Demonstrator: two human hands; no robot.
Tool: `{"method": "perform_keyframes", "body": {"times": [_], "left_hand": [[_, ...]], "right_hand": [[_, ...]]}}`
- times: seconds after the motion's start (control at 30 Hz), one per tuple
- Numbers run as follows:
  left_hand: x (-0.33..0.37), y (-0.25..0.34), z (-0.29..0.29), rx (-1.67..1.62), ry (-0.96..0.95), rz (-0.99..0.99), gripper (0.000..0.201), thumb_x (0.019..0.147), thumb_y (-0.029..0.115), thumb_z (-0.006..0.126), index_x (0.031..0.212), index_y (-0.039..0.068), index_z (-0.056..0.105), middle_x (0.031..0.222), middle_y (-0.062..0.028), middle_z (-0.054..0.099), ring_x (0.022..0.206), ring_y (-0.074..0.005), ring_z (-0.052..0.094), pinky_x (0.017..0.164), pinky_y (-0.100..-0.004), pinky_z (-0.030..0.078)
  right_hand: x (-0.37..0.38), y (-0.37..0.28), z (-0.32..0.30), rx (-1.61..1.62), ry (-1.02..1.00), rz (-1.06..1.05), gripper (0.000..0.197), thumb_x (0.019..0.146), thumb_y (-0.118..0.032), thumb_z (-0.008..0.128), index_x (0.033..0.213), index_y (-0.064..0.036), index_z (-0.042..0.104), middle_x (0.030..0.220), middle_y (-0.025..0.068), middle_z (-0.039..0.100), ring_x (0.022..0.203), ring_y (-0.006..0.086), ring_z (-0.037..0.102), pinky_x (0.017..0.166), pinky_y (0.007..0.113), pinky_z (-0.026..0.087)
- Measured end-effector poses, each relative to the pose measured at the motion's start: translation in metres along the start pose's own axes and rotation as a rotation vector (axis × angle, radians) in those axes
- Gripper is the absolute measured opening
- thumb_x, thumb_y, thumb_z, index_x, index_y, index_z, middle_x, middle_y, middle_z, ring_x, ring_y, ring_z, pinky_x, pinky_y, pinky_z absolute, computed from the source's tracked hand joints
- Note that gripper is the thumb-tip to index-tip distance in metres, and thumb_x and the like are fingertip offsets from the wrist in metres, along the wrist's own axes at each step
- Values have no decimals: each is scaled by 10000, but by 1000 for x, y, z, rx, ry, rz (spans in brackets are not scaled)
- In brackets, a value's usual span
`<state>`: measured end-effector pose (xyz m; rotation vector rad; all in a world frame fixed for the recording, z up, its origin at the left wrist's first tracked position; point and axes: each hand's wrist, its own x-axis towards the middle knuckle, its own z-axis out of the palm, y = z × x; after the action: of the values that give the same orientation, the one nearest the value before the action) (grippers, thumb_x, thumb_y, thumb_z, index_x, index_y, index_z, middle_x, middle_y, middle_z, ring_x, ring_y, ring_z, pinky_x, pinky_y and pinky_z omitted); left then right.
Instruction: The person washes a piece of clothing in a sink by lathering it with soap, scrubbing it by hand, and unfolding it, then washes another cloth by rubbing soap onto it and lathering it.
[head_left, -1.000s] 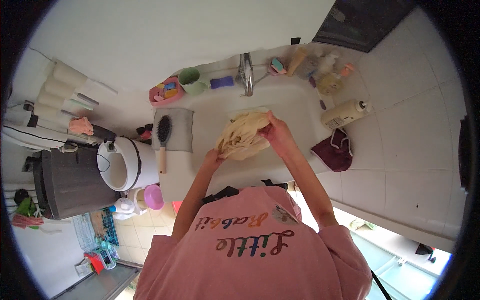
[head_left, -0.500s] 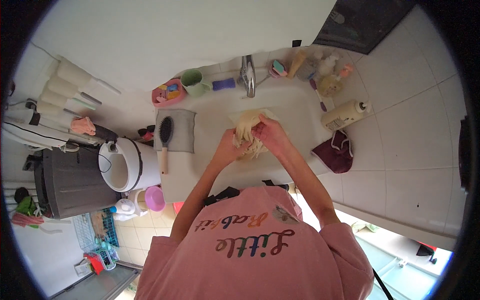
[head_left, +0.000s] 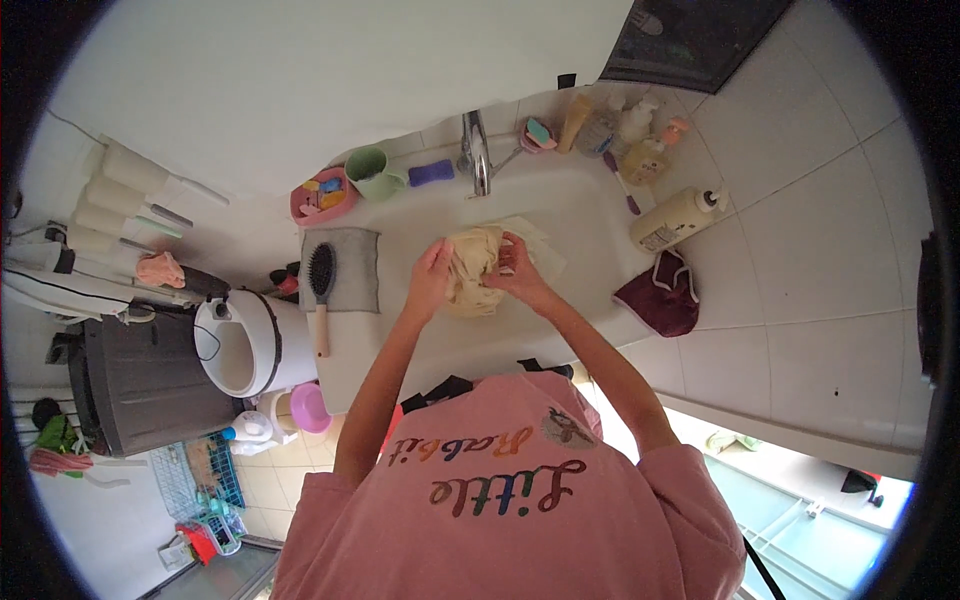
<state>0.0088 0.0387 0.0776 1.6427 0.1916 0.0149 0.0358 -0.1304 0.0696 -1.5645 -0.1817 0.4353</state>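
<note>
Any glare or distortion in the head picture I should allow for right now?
Head view: corners black; joints between the wall tiles bow; sheen on the faucet; lower right partly washed out; folds of the cream cloth look soft.

A wall on the right (head_left: 820,270) has big pale tiles with thin lines between them. Up in the top right corner I see a dark panel (head_left: 690,40); I can't tell if it's a window. A big, smooth white surface (head_left: 300,70) fills the top. Over on the left there's a dark grey box (head_left: 150,385) next to a round white tub (head_left: 235,345). Small tan tiles cover the floor (head_left: 265,490). Bright light shines low on the right, beside pale blue panels (head_left: 765,515).
</note>
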Motion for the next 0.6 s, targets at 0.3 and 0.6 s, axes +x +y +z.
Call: {"method": "perform_keyframes", "body": {"times": [0.3,0.6], "left_hand": [[7,11,-43,-44,-15,-80,445,722,213,608,1024,7,353,959,-59,464,906,-153,460,821,-267,360],[-1,-9,-60,567,-13,290,413,627,18,614,992,38,421,1006,-122,441,907,-246,449,768,-302,386]], "right_hand": [[35,-5,-34,-219,-130,-28,420,682,-49,583,1080,-75,452,1004,97,496,823,131,490,710,243,408],[46,-51,-62,-488,-239,40,253,655,-183,647,825,-12,569,721,-4,527,660,63,457,587,189,381]]}}
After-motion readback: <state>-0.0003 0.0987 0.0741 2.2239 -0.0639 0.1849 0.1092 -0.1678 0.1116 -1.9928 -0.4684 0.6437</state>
